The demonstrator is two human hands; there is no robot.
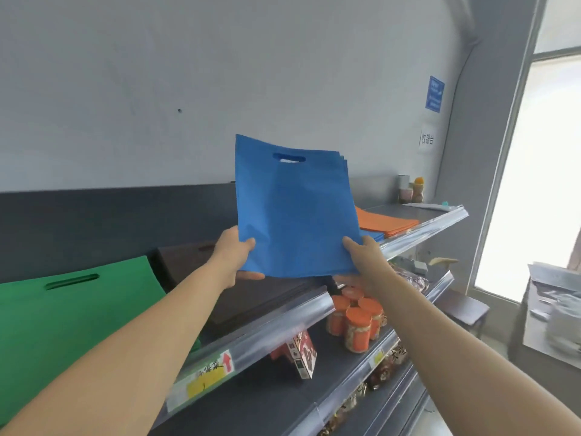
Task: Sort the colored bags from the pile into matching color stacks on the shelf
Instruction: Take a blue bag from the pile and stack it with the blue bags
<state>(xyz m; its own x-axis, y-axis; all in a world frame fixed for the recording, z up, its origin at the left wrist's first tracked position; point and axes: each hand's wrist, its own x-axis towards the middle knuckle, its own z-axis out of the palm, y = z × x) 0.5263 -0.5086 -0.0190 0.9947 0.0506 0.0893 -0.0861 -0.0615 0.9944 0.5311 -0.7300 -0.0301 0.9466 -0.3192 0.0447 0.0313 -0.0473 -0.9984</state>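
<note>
Top shelf [283, 322], grey wall [188, 89] behind.
I see left hand [234, 256] and right hand [367, 262] pinching blue bags [295, 212] upright by the 2 bottom corners, over the front edge between brown stack [251, 297] and orange stack [386, 223].

- Blue bags [292, 212], cut-out handle at top: upright, raised above shelf [283, 325].
- Green bags [63, 309]: flat, shelf's left.
- Brown bags [182, 262]: flat, beside green.
- Orange bags [383, 223]: flat, shelf's right.
</note>
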